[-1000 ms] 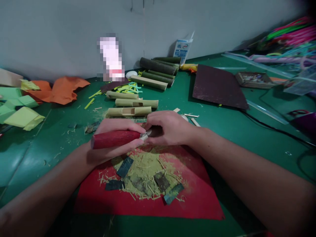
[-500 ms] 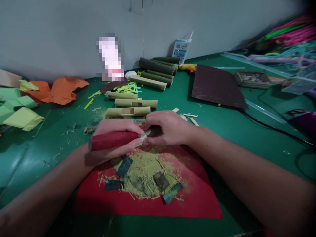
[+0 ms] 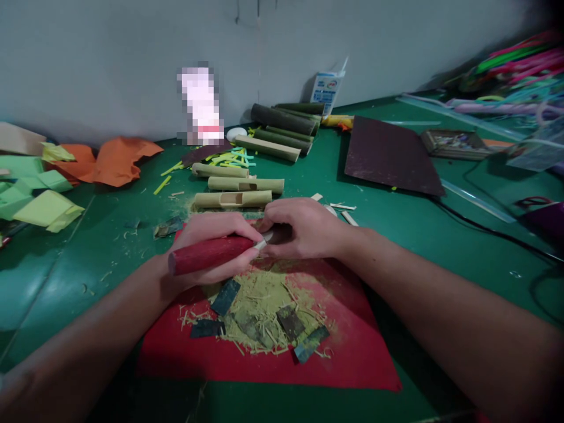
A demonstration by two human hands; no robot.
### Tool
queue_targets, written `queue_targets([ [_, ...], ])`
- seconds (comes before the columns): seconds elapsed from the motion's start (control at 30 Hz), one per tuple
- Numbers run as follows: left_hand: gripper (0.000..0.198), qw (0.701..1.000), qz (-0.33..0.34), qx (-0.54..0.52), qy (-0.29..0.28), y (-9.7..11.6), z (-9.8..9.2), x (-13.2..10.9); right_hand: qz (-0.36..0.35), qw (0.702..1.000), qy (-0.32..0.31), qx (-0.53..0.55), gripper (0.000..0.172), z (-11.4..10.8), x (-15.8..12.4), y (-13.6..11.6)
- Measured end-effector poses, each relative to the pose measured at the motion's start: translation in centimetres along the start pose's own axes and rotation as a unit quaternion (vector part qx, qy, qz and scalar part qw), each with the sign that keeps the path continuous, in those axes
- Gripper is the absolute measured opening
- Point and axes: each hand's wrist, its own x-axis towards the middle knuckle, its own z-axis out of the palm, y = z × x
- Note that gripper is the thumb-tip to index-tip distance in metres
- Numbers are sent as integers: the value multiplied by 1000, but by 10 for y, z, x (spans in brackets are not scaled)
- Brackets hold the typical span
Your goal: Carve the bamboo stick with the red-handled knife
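My left hand (image 3: 220,226) is closed round the thick red handle of a carving tool (image 3: 211,254), its butt end toward the left. A short bit of its blade (image 3: 267,237) shows between my hands. Meeting it from the right, my right hand (image 3: 304,228) has its fingers curled and pressed on a small pale bamboo piece (image 3: 261,244), mostly hidden by the fingers. Both hands are above the back part of a red sheet (image 3: 343,358). Pale dust and shavings (image 3: 264,294) with several dark flat strips (image 3: 225,296) lie on that sheet.
Notched bamboo tubes (image 3: 251,200) lie just behind my hands, with darker green tubes (image 3: 282,120) further back. A brown board (image 3: 392,155) and a black cable (image 3: 480,226) are to the right. Orange paper (image 3: 118,161) and green folded paper (image 3: 39,208) lie left. A drink carton (image 3: 326,91) leans on the wall.
My left hand and the red handle have shifted slightly right and down, and the handle tilts a little more. My right hand has hardly moved. The whole view has shifted slightly.
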Motion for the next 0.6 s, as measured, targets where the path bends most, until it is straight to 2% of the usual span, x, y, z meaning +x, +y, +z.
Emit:
queue_targets([
  [0.27, 5, 999, 17, 34, 39, -3, 5, -3, -8, 1000, -22, 15, 27, -5, 0, 2],
  [0.4, 6, 999, 43, 12, 26, -2, -1, -4, -14, 1000, -22, 13, 31, -5, -1, 3],
  [0.5, 6, 1000, 8, 17, 9, -2, -6, -6, -11, 1000, -18, 16, 29, -5, -1, 4],
  [0.6, 6, 1000, 9, 11, 2, -4, -7, -8, -9, 1000, -18, 20, 28, -5, -1, 4],
])
